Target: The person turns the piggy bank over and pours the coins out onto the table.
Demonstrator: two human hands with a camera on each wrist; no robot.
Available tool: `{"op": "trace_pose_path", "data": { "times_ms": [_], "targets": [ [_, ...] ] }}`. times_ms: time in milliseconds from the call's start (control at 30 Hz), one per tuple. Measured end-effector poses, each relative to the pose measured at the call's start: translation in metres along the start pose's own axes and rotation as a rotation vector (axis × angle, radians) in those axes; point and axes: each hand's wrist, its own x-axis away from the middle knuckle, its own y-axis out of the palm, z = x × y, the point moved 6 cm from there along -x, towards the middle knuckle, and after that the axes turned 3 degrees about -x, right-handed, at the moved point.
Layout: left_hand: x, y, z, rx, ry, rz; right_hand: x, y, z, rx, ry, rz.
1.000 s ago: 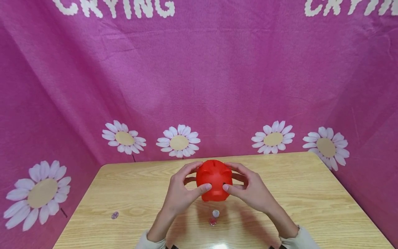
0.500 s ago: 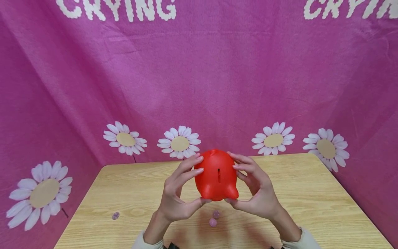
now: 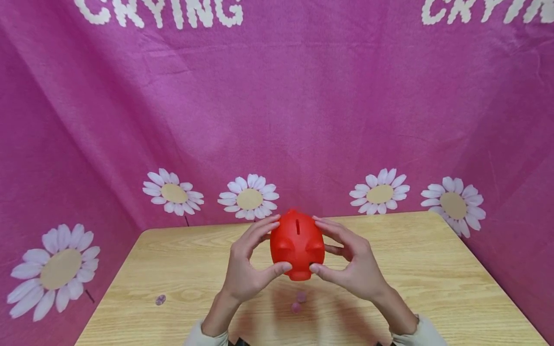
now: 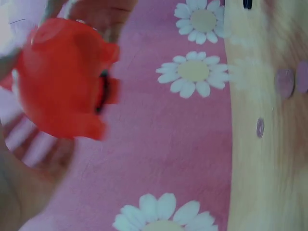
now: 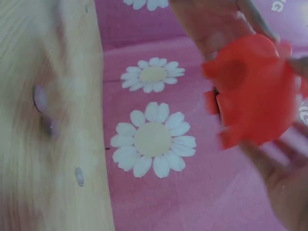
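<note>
One red pig (image 3: 297, 245) held above the counter (image 3: 433, 269), left hand (image 3: 246, 269) and right hand (image 3: 352, 266) both gripping its sides. Three coins on the counter: two (image 3: 298, 302) under the pig, one (image 3: 160, 300) far left.

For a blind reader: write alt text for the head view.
Two bare hands, left hand and right hand, hold a red plastic piggy bank above a light wooden table, coin slot up. Three small round coins lie on the table; a pink daisy-print cloth hangs behind.
</note>
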Motion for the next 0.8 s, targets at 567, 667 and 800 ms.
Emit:
{"op": "trace_pose_path", "data": {
  "times_ms": [567,667,800],
  "targets": [
    [0.027,0.018,-0.048,0.035,-0.605,-0.06,0.01,0.005,0.044,0.092,0.523,-0.01],
    [0.026,0.015,-0.045,0.045,-0.599,-0.044,0.011,0.005,0.043,0.065,0.505,0.006],
    [0.023,0.014,-0.044,0.051,-0.614,-0.024,0.009,0.007,0.042,0.101,0.51,0.02]
  ]
}}
